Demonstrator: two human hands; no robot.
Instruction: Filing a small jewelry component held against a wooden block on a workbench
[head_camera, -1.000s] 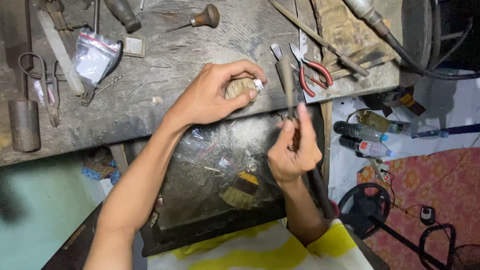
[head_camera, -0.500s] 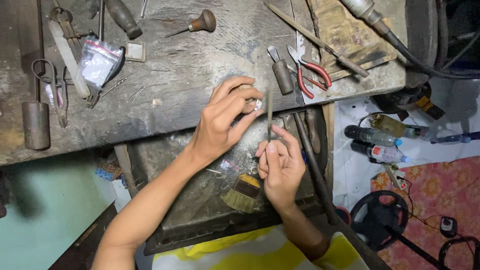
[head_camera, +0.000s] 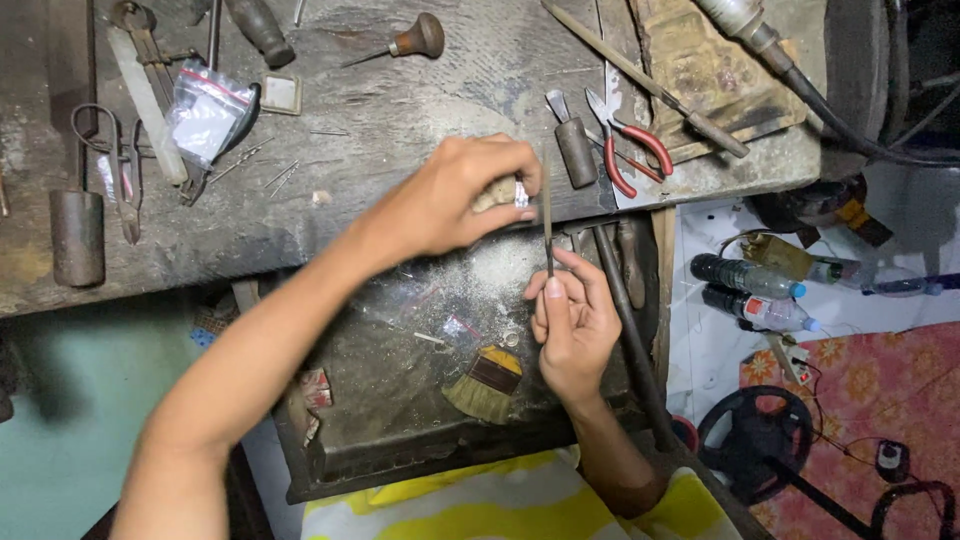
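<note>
Now the right hand (head_camera: 572, 325), pinching the thin file (head_camera: 547, 215), has moved closer to the small silvery piece (head_camera: 520, 194) gripped in the left hand (head_camera: 455, 195), so filing continues.

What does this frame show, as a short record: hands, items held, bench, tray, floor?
left hand: pinches a small shiny piece at the bench edge
right hand: grips a thin file, upright, its upper part beside the piece
bench: worn wood; red pliers, awl, plastic bag, scissors
tray: dusty, under the hands; small brush in it
floor: two bottles, patterned mat
</note>
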